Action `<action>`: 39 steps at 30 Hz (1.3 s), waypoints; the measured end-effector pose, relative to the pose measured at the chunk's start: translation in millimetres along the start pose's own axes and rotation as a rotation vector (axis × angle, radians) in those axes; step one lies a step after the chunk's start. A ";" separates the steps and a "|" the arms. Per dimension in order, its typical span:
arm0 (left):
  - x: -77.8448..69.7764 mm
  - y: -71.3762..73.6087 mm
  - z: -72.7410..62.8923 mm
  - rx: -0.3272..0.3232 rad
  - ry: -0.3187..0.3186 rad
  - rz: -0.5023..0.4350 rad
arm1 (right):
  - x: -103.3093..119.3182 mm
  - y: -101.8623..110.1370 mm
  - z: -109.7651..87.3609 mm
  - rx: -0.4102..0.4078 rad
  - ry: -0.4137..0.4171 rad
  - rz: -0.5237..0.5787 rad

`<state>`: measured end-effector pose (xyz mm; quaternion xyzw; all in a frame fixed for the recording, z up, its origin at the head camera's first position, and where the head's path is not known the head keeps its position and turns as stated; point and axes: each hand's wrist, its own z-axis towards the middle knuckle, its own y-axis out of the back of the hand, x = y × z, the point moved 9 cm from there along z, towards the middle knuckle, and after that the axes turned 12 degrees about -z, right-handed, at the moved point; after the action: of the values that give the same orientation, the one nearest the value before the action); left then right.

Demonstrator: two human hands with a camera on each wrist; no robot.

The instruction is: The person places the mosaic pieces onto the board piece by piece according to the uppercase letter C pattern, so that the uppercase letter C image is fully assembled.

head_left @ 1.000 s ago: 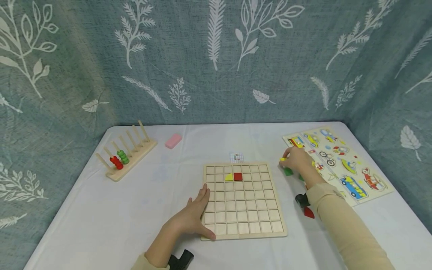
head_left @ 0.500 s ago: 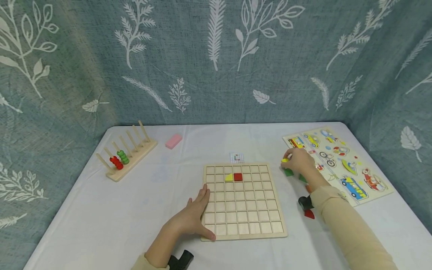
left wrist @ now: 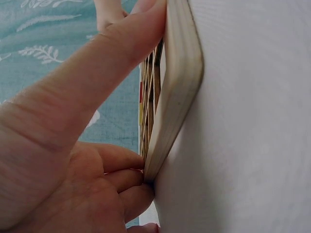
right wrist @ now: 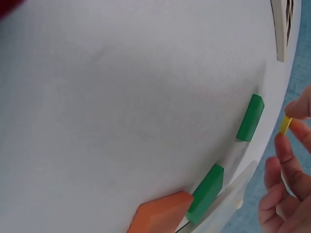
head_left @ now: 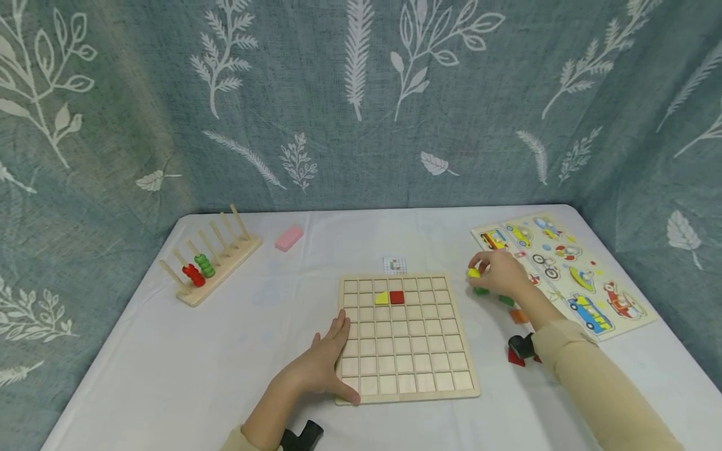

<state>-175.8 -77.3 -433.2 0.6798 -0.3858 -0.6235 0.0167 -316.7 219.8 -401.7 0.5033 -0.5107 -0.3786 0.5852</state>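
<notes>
My right hand (head_left: 504,272) pinches a small yellow tile (head_left: 474,273) between thumb and fingers, right of the wooden grid board (head_left: 408,396). The right wrist view shows this yellow tile (right wrist: 285,125) edge-on, clear of the cloth. Below the hand lie green tiles (right wrist: 250,119) and an orange tile (right wrist: 163,213). My left hand (head_left: 318,363) rests against the board's near-left corner, thumb on the near edge and extended fingers along the left side. A yellow tile with a slanted side (head_left: 381,299) and a red square tile (head_left: 397,297) sit side by side in the board's second row.
A picture puzzle board (head_left: 564,275) lies at the right, with red tiles (head_left: 516,357) nearer me. Behind the grid board is a small printed grid card (head_left: 395,265). A pink block (head_left: 289,238) and a peg stand with red and green beads (head_left: 222,272) are back left.
My right hand shifts slightly and turns at the wrist, bringing more of the pinched yellow tile into sight. The wrist camera swings right, uncovering the orange tile. My left hand stays against the board.
</notes>
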 end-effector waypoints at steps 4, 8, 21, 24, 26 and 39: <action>-0.3 -0.3 1.3 -0.001 -0.008 0.002 | 7.0 3.0 -4.5 -0.027 0.075 0.072; 0.2 -0.2 0.9 -0.001 -0.009 -0.005 | 15.3 3.7 -7.3 -0.049 0.129 0.112; 1.2 0.1 1.2 -0.008 -0.014 -0.004 | 37.1 1.4 -9.4 -0.042 0.181 0.177; -0.4 0.2 0.3 -0.008 -0.018 -0.005 | 39.9 -0.5 -10.1 -0.034 0.189 0.182; -1.3 0.4 -0.2 -0.006 -0.018 -0.006 | 40.9 -1.3 -10.2 -0.027 0.192 0.182; -0.7 0.5 -0.8 -0.001 -0.019 -0.005 | 49.8 -3.3 -13.3 -0.035 0.205 0.299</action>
<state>-175.4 -77.7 -432.1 0.6749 -0.3838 -0.6302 0.0118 -293.9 174.1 -393.8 0.4473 -0.5108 -0.2429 0.6928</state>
